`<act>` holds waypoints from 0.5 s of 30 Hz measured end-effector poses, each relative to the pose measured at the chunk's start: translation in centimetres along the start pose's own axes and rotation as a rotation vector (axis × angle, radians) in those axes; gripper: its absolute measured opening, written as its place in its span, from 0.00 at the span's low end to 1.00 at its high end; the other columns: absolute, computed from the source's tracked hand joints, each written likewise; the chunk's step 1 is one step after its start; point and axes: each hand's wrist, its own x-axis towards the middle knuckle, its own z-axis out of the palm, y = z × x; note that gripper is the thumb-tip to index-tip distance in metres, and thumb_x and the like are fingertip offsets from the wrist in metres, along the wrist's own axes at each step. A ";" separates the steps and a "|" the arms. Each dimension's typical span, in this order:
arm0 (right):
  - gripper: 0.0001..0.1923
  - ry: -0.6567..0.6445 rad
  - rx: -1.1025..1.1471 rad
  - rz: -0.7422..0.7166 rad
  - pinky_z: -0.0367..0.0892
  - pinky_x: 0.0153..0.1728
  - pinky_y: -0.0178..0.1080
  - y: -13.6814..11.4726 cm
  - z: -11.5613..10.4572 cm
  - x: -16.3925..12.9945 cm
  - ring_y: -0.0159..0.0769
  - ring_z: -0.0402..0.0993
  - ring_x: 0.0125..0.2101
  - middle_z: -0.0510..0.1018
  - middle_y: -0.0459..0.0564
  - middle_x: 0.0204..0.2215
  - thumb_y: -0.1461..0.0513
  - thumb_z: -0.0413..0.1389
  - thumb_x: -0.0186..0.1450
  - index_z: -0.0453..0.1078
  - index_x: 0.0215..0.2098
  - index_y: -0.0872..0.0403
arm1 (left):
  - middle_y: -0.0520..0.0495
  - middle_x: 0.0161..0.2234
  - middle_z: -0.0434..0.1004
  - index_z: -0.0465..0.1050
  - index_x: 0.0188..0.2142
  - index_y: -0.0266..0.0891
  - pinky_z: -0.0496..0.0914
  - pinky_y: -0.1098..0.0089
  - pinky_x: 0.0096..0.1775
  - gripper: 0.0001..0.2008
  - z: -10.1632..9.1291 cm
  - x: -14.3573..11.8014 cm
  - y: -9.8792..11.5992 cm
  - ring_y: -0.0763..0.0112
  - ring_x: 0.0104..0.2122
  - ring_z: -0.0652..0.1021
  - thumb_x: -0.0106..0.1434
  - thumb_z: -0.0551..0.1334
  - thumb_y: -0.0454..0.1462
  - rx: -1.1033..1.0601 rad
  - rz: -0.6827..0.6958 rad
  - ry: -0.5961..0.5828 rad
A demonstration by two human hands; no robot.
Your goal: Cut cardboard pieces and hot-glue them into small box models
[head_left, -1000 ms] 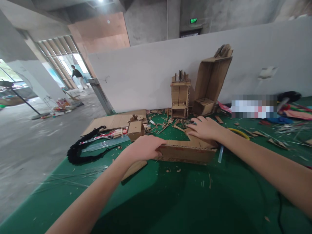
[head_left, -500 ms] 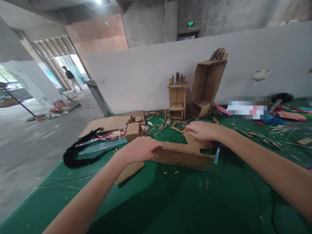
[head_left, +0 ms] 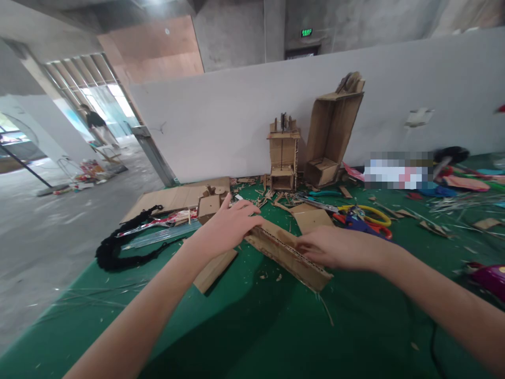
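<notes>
A long folded cardboard piece (head_left: 290, 260) stands on edge on the green tabletop (head_left: 244, 337), slanting down to the right. My left hand (head_left: 229, 226) touches its far left end, with fingers stretched and spread and the thumb out of sight. Toward the near right end, my right hand (head_left: 339, 247) has its curled fingers on the piece's upper edge; some fingertips are hidden. Just behind lies a flat cardboard piece (head_left: 311, 218). Beyond my left hand sits a small cardboard box (head_left: 209, 206) with round cardboard parts on top. A cardboard strip (head_left: 215, 271) lies below my left wrist.
Two cardboard structures, one small (head_left: 283, 152) and one tall (head_left: 335, 131), stand by the white wall (head_left: 221, 121). Scissors (head_left: 373, 216) lie beyond my right hand. Black yarn (head_left: 112, 247) is at left; a purple object (head_left: 489, 276) is at right. A person (head_left: 97, 123) stands far back.
The folded cardboard has swung so its right end is nearer me. My right hand has moved from the flat piece onto it. My left fingers have spread. The scissors have come into view.
</notes>
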 end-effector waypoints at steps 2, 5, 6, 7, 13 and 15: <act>0.11 -0.023 0.013 0.004 0.62 0.27 0.37 -0.6 0.7 -0.4 0.39 0.74 0.29 0.77 0.50 0.30 0.60 0.48 0.63 0.73 0.33 0.51 | 0.46 0.54 0.65 0.67 0.45 0.45 0.47 0.47 0.58 0.17 0.2 0.4 0.2 0.61 0.57 0.60 0.61 0.50 0.26 0.039 -0.021 0.051; 0.11 -0.007 0.044 -0.009 0.63 0.29 0.39 -1.4 1.2 -1.0 0.39 0.72 0.29 0.75 0.51 0.30 0.63 0.48 0.62 0.73 0.32 0.52 | 0.44 0.55 0.64 0.67 0.46 0.44 0.51 0.50 0.57 0.18 0.4 1.0 -0.1 0.61 0.58 0.59 0.62 0.49 0.26 0.038 -0.053 0.100; 0.11 -0.006 0.048 -0.026 0.63 0.30 0.40 -1.8 1.2 -1.2 0.39 0.72 0.30 0.74 0.51 0.31 0.63 0.48 0.62 0.72 0.31 0.51 | 0.45 0.55 0.64 0.68 0.46 0.44 0.53 0.52 0.57 0.18 0.4 1.2 -0.4 0.61 0.58 0.60 0.61 0.49 0.26 0.002 -0.063 0.108; 0.10 -0.009 0.049 -0.049 0.64 0.31 0.41 -2.1 1.3 -1.4 0.40 0.72 0.31 0.74 0.51 0.32 0.63 0.49 0.62 0.72 0.30 0.51 | 0.45 0.55 0.64 0.68 0.46 0.44 0.55 0.55 0.56 0.19 0.5 1.3 -0.7 0.63 0.57 0.61 0.61 0.48 0.25 -0.062 -0.075 0.113; 0.14 0.009 0.096 -0.142 0.64 0.41 0.48 -3.3 2.4 -2.0 0.47 0.67 0.43 0.69 0.53 0.46 0.55 0.53 0.61 0.70 0.45 0.48 | 0.46 0.55 0.64 0.63 0.53 0.44 0.63 0.63 0.52 0.18 0.6 0.9 -1.7 0.65 0.53 0.66 0.64 0.49 0.35 -0.601 -0.421 0.342; 0.17 0.040 0.085 -0.140 0.64 0.41 0.49 -3.6 3.0 -1.8 0.48 0.65 0.44 0.69 0.53 0.46 0.54 0.52 0.62 0.69 0.47 0.48 | 0.44 0.54 0.65 0.63 0.53 0.44 0.64 0.61 0.51 0.20 0.6 1.1 -1.0 0.62 0.51 0.68 0.63 0.52 0.45 -0.735 -0.607 0.363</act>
